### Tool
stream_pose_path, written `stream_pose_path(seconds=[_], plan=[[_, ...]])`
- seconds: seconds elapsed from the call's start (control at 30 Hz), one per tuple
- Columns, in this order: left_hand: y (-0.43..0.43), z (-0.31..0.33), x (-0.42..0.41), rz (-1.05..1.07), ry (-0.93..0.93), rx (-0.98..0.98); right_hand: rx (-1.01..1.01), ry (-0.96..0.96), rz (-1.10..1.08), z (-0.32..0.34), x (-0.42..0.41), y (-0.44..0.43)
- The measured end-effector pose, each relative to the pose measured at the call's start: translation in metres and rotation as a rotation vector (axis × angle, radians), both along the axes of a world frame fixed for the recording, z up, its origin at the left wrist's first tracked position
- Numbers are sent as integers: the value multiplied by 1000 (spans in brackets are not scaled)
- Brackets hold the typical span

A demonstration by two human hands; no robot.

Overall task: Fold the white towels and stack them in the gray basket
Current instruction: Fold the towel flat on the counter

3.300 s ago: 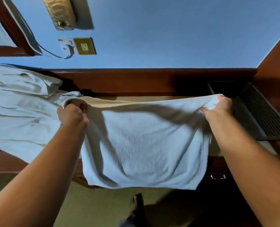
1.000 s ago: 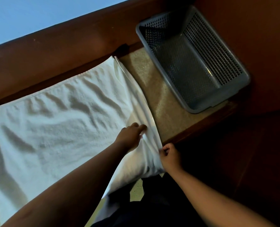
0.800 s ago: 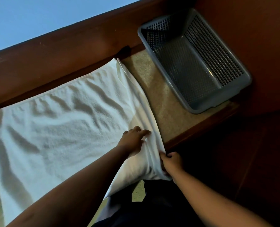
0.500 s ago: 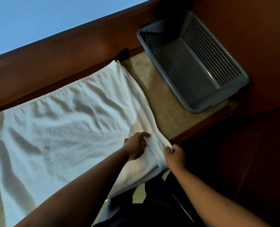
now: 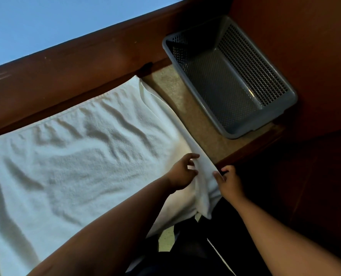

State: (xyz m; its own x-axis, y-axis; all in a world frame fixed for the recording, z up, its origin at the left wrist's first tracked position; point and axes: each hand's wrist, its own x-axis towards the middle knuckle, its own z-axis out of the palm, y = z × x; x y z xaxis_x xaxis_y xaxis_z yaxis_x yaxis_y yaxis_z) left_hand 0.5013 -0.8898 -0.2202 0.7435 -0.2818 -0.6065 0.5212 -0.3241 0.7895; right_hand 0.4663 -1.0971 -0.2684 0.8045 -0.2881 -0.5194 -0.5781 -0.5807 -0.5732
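Note:
A white towel (image 5: 72, 162) lies spread over the beige counter top, wrinkled, its near right corner hanging over the front edge. My left hand (image 5: 182, 173) rests on the towel near that right edge, fingers loosely curled over a raised fold. My right hand (image 5: 228, 182) pinches the towel's right edge just off the counter's front. The gray basket (image 5: 265, 114) stands at the back right of the counter and holds nothing that I can see.
A dark wooden rail (image 5: 76, 62) runs along the back of the counter (image 5: 197, 120), with a blue wall behind. A wooden side panel (image 5: 305, 46) closes the right side beside the basket. Dark clothing and floor lie below the counter's front edge.
The towel went from held up in the air to lying spread on the counter. Over the last second both hands shifted slightly along its near right corner, bunching the edge.

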Motion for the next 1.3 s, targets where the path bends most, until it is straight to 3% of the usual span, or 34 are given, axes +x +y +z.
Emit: stream_pose_path(seconds=[0.13, 0.3, 0.47, 0.7, 0.9, 1.03, 1.13, 1.3], plan=[[2, -1, 7, -4, 64, -10, -185, -146, 111, 9, -19, 8], [-8, -2, 12, 36, 128, -47, -21, -104, 209, 13, -55, 29], [-16, 5, 20, -50, 132, -18, -3, -86, -147, 12, -47, 60], [-15, 5, 31, -360, -102, 289, -188, 179, 52, 18, -8, 48], [-22, -1, 29, -368, -134, 327, -231, 512, 91, -3, -46, 9], [-23, -1, 28, -383, -134, 323, -331, 540, 168, -7, -51, -24], [-21, -3, 29, -402, -168, 331, -183, 543, 94, -8, -38, -34], [-22, -7, 20, -586, -301, 396, 331, 644, -470, -5, -48, -31]])
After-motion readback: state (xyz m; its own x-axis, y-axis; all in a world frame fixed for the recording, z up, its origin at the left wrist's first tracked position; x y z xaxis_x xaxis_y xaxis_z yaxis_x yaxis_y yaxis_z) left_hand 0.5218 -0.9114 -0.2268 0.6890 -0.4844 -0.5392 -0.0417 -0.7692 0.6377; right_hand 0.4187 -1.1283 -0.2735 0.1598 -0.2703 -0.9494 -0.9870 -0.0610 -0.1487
